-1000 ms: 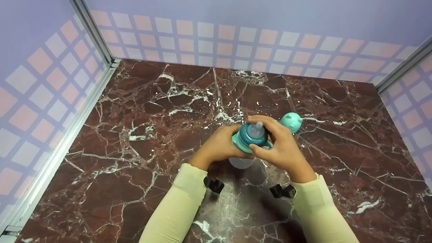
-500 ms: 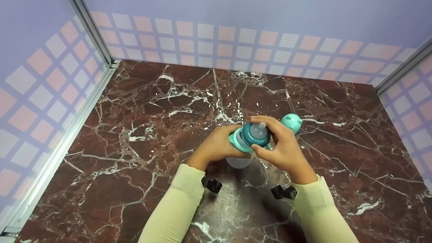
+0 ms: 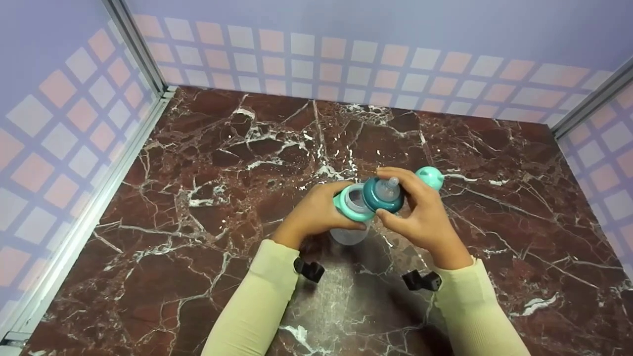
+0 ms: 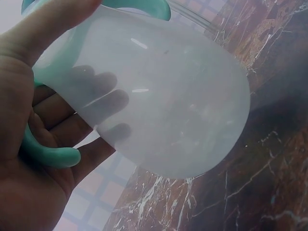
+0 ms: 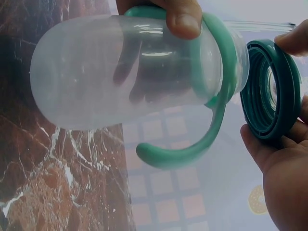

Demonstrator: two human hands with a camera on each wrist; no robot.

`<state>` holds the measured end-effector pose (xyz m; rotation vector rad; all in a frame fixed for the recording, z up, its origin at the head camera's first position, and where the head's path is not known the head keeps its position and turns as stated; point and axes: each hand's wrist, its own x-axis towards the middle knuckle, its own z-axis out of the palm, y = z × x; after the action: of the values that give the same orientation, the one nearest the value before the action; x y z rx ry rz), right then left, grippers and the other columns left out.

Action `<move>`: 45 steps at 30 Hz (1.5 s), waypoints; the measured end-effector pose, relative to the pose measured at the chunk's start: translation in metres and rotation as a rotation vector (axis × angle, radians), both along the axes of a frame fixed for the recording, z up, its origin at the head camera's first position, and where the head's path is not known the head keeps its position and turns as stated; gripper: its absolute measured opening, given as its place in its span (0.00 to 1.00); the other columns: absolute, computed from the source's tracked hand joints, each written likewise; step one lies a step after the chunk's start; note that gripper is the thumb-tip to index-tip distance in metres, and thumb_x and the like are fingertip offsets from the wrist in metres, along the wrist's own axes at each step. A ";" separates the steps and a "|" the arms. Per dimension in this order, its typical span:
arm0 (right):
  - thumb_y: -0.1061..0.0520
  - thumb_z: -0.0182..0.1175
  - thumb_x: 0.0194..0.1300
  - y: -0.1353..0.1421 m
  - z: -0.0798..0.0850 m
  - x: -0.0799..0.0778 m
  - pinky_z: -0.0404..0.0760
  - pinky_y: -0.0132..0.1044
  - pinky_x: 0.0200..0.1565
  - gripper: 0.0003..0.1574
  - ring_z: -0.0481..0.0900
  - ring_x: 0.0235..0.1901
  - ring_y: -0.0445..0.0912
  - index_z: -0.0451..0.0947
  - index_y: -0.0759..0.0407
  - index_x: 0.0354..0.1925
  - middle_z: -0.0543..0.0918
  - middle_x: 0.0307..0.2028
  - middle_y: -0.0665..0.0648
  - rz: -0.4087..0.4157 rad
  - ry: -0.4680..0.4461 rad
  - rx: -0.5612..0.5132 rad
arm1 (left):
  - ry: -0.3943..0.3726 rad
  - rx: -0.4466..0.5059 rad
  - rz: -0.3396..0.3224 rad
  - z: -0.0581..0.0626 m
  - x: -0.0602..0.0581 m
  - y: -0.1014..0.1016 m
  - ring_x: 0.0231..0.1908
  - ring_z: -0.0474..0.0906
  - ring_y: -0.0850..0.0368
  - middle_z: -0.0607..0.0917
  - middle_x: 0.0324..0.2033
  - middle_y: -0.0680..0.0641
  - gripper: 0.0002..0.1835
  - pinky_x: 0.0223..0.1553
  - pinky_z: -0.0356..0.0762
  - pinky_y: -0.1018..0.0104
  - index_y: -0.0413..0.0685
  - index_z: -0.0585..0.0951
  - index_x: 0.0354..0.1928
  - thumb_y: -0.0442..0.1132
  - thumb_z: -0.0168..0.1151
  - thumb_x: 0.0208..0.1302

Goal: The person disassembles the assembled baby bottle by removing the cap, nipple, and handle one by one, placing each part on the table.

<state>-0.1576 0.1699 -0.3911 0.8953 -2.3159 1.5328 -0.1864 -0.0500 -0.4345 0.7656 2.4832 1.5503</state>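
My left hand (image 3: 321, 207) grips a translucent baby bottle (image 3: 348, 236) around its upper part, where a mint-green handle ring (image 5: 226, 72) encircles it. One curved handle arm (image 5: 183, 155) sticks out below the bottle in the right wrist view. The bottle's mouth (image 3: 357, 198) is uncovered. With thumb and fingers my right hand (image 3: 428, 222) holds the dark teal screw collar (image 5: 288, 91) and its clear nipple (image 3: 388, 188), just right of the mouth. A narrow gap separates collar and bottle in the right wrist view. The bottle's body (image 4: 173, 96) looks cloudy; its contents cannot be made out.
A mint-green cap (image 3: 430, 178) lies on the dark red marbled tabletop (image 3: 198, 277), just beyond my right hand. Purple panels (image 3: 346, 59) with pink and white squares stand at the back and sides. A black device sits at each wrist.
The teal collar with its nipple has come off the bottle and moved right with my right hand, exposing the mouth. The bottle has shifted slightly left in my left hand.
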 end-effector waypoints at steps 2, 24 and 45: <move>0.71 0.70 0.47 0.001 0.000 0.000 0.74 0.31 0.62 0.39 0.75 0.59 0.46 0.74 0.64 0.59 0.76 0.60 0.61 -0.003 0.001 0.005 | -0.004 0.002 0.003 0.000 0.000 0.000 0.42 0.80 0.64 0.85 0.42 0.58 0.35 0.50 0.78 0.64 0.59 0.81 0.52 0.54 0.82 0.35; 0.70 0.72 0.47 0.015 -0.004 -0.001 0.75 0.28 0.59 0.36 0.76 0.57 0.44 0.76 0.63 0.57 0.77 0.59 0.60 -0.069 -0.005 0.013 | 0.006 0.031 0.017 -0.001 -0.001 -0.002 0.47 0.81 0.61 0.86 0.46 0.56 0.39 0.54 0.76 0.63 0.57 0.80 0.55 0.54 0.82 0.35; 0.68 0.74 0.46 0.027 -0.011 -0.001 0.73 0.25 0.59 0.38 0.76 0.56 0.40 0.77 0.59 0.58 0.79 0.57 0.59 -0.119 -0.012 0.062 | 0.017 0.009 0.038 -0.001 0.000 -0.003 0.46 0.80 0.65 0.85 0.45 0.59 0.40 0.55 0.75 0.63 0.58 0.80 0.55 0.55 0.83 0.33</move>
<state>-0.1587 0.1969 -0.4026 0.7492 -2.3903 1.4302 -0.1860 -0.0528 -0.4351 0.7408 2.5190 1.5742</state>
